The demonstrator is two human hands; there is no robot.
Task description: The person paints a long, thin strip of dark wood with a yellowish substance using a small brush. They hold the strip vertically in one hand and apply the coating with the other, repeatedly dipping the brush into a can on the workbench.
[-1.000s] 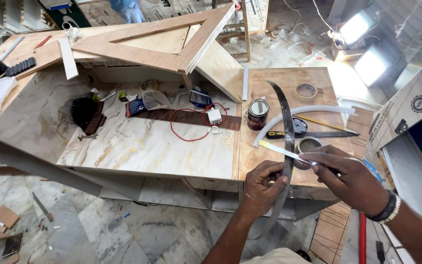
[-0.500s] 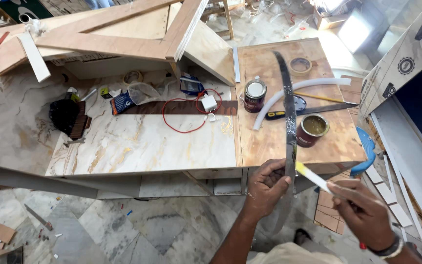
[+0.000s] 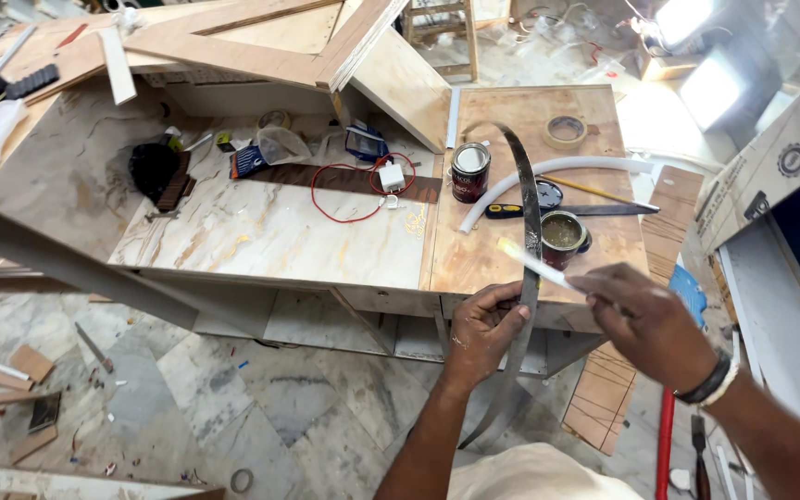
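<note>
Dark grey curved strip (image 3: 531, 241) at centre. White stick (image 3: 534, 264) crossing it. Dark red tin (image 3: 470, 172) with silvery lid above. Red wire loop (image 3: 349, 190) on cream, brown-veined marble-pattern board (image 3: 261, 231). Tan plywood (image 3: 511, 120) upper right. Beige tape roll (image 3: 567, 131).

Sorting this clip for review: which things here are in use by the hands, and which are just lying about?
In use:
left hand gripping the dark curved strip
right hand holding the pale applicator stick against it
open tin beside the strip

Lying about:
closed can
tape roll
red wire
white tube
</note>
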